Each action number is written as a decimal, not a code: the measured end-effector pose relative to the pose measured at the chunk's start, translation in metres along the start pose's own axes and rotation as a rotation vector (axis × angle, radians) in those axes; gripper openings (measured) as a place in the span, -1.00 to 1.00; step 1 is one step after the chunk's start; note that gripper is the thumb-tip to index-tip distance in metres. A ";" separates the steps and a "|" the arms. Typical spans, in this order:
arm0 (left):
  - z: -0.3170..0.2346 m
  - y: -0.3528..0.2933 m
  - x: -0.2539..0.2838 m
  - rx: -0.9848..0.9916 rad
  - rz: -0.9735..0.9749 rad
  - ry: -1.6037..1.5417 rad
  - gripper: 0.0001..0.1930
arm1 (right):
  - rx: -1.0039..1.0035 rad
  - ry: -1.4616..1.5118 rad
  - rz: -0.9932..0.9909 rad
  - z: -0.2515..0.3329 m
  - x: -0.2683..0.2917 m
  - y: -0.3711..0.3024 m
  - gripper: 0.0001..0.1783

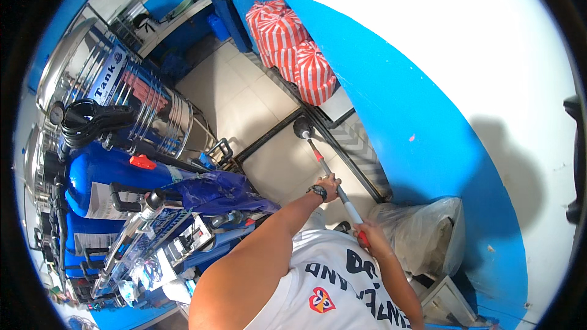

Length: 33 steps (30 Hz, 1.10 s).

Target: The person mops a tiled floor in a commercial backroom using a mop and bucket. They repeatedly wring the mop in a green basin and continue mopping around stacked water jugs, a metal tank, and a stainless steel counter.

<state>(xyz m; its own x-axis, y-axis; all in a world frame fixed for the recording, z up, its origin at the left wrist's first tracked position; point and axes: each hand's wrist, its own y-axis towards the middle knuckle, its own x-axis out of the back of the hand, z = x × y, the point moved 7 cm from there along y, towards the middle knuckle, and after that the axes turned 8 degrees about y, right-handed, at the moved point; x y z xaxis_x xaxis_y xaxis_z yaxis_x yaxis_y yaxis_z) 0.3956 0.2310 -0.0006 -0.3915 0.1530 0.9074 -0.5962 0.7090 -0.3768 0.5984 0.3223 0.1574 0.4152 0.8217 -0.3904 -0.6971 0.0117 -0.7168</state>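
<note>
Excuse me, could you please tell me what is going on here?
A person in a white shirt is holding a long pole with both hands. The left hand, with a dark watch on its wrist, grips it partway along; the right hand holds the red end near the body. The pole's dark round head is down by the tiled floor, near striped bags along the blue wall.

dark pole head [302, 127] — too small to tell | shirt [324, 272] — cut off below
</note>
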 end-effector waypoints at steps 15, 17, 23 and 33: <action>-0.168 -0.019 -0.001 -0.515 0.066 -0.414 -0.77 | 0.753 -0.763 -0.353 0.085 0.037 -0.178 -0.66; -0.170 -0.013 -0.003 -0.570 0.111 -0.396 -0.79 | 0.928 -0.939 -0.477 0.097 0.025 -0.176 -0.80; -0.092 0.014 0.006 -0.569 0.142 -0.288 -0.85 | 1.146 -0.506 -0.166 0.125 -0.059 -0.109 -0.76; 0.070 0.012 0.187 -0.396 -0.295 -0.560 -0.76 | 1.213 -0.451 0.147 0.254 -0.240 -0.056 -0.64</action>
<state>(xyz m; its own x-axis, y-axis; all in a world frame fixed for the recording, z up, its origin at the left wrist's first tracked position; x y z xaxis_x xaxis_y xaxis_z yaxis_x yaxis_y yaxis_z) 0.2661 0.2194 0.1520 -0.6155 -0.3806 0.6902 -0.4760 0.8774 0.0594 0.3889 0.2694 0.4381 0.2238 0.9744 -0.0231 -0.8979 0.2153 0.3839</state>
